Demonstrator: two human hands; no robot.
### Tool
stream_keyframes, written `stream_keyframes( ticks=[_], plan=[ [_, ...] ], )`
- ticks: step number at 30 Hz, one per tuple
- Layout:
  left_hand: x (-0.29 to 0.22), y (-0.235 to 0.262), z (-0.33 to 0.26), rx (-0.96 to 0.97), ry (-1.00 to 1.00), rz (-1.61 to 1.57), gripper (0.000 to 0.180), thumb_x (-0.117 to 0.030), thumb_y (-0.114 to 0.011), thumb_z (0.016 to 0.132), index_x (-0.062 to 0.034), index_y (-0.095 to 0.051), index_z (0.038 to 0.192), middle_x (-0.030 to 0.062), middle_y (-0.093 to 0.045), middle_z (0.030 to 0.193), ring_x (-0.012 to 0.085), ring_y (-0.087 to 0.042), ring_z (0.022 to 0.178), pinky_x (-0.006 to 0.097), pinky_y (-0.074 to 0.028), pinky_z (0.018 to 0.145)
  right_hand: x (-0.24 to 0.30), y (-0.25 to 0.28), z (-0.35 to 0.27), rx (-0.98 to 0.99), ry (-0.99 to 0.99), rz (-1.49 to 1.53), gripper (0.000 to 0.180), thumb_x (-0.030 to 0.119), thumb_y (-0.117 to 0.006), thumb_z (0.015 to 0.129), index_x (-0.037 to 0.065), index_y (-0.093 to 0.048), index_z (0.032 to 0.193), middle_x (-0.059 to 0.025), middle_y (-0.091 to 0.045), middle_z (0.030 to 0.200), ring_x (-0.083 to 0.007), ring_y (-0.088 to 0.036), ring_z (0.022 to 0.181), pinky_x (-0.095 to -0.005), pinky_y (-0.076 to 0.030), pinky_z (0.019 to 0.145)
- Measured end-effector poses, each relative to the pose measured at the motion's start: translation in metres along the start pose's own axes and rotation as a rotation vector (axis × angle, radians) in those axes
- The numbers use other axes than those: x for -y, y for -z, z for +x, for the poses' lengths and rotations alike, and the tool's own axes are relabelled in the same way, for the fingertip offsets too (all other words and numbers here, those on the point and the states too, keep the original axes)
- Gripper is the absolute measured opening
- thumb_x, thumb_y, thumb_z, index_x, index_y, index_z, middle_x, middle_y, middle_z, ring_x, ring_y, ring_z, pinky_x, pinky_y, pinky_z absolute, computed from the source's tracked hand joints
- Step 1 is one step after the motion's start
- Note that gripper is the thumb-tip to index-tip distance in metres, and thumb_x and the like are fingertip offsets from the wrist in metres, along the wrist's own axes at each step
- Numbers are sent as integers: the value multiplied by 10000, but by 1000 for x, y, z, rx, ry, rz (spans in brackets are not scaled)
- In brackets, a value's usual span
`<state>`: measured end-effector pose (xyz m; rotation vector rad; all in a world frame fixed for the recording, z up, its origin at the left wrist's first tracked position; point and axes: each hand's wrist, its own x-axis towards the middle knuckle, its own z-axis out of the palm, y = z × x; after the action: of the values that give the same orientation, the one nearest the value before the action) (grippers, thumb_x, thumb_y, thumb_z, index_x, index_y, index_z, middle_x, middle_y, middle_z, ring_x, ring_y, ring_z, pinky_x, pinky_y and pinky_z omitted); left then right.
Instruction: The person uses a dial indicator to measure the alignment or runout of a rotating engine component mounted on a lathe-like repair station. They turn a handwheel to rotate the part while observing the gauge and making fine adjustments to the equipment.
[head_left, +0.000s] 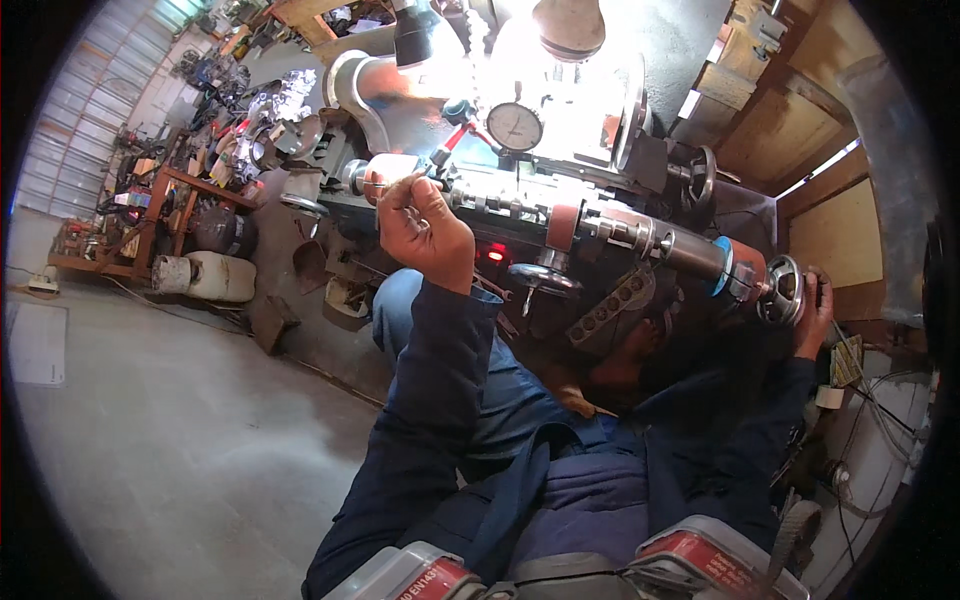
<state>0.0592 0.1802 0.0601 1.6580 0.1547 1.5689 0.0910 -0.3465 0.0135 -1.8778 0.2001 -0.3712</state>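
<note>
- Two bare hands show in my head view: the left hand point(427, 235) is raised, fingers curled and thumb drawn close to the fingertips, and I cannot tell whether anything is pinched there.
- The right hand point(815, 312) touches the outer rim of a silver, spoked metal handwheel point(783, 290); I cannot make out whether its fingers wrap around it.
- That handwheel sits at the machine's right end, next to a red housing point(745, 273); a bright blue ring point(721, 267) lies between the housing and a grey metal cylinder point(690, 253).
- Leftward, I see shiny metal shafts under harsh light, partly washed out.
- A round, pale-faced dial gauge point(515, 127) stands above them, a red jointed arm point(455, 141) just left of it.
- Below the shafts, a silver crank wheel point(545, 279) is untouched.
</note>
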Motion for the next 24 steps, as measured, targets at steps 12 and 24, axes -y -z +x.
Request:
stream_keyframes(
  ticks=[12, 24],
  plan=[
    [-5, 1, -1, 7, 43, -18, 106, -79, -554, 928, 26, -567, 921, 61, -598, 763, 122, -544, 664, 241, -449, 623, -56, 1, 10, 164, -40, -160, 256, 212, -567, 928, 23, -591, 1099, -61, -629, 1039, -148, -568, 953, -317, -451, 849],
    [-11, -1, -2, 48, 89, -29, 135, -121, -528, 948, 0, -550, 892, 37, -556, 774, 116, -501, 708, 258, -422, 685, -53, 26, -28, 252, -19, -472, 333, 248, -471, 944, -27, -604, 1076, -57, -643, 923, -133, -553, 855, -288, -436, 747]
  ],
)
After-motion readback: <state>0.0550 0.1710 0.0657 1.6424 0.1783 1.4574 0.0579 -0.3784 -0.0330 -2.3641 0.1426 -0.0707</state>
